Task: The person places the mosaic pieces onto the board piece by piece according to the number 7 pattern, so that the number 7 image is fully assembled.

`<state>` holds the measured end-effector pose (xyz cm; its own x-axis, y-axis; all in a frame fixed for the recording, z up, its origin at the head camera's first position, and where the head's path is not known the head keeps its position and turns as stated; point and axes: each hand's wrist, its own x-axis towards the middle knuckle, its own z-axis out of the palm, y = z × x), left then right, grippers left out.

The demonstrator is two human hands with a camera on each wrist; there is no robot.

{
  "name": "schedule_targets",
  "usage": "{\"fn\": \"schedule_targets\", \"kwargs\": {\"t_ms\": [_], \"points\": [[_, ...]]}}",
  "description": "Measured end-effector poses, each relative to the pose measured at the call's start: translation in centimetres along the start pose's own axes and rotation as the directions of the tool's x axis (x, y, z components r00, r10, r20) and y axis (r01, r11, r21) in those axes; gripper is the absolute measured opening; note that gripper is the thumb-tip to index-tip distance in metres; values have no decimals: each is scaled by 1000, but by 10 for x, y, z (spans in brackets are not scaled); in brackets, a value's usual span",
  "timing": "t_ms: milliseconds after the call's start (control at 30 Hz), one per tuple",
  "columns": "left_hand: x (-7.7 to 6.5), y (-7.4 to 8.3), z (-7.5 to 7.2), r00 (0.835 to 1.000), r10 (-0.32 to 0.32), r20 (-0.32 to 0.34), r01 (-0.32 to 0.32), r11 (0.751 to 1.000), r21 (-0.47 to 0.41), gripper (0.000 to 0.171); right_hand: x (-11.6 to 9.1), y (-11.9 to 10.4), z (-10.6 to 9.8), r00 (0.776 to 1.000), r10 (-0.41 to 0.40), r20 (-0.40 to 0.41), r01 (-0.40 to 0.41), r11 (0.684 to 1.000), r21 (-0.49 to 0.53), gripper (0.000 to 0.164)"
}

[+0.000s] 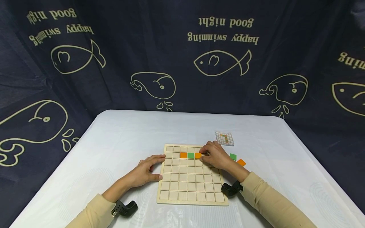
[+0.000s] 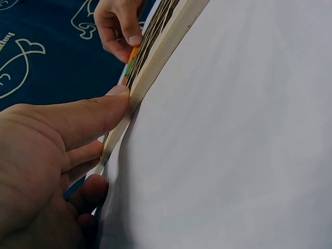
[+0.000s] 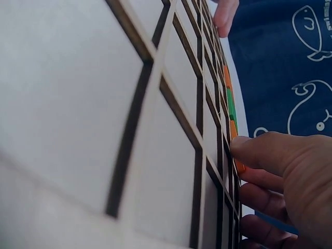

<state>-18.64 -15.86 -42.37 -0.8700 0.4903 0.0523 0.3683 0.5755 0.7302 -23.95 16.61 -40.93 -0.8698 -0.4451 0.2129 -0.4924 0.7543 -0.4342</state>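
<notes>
Orange tile (image 1: 197,155), pinched between fingers of the right hand (image 1: 215,155), lies beside the green tile (image 1: 190,155) near the far edge of the wooden board (image 1: 192,203), apparently for square seating, while the left hand (image 1: 144,172), fingers extended, touches the board's left edge, likely steadying it.

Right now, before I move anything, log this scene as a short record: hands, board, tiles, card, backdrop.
Left hand: touching the left edge of the wooden board
Right hand: thumb and fingertips on the right-hand orange tile
Board: square grid, flat on the white table
Row: left-hand orange tile, middle green tile, right-hand orange tile; second row from far edge
Loose: green tile and orange tile, right of board
Card: beyond board's far right corner, printed with coloured grid
Backdrop: dark blue, fish and whale drawings
</notes>
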Motion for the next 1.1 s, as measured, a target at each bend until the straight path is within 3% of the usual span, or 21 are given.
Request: {"fn": "schedule_targets", "kwargs": {"t_ms": [1100], "points": [[0,0,0,1000,6,2,-6,1000,-11,68,-1,1,0,1000,-16,-4,16,1000,9,23]]}}
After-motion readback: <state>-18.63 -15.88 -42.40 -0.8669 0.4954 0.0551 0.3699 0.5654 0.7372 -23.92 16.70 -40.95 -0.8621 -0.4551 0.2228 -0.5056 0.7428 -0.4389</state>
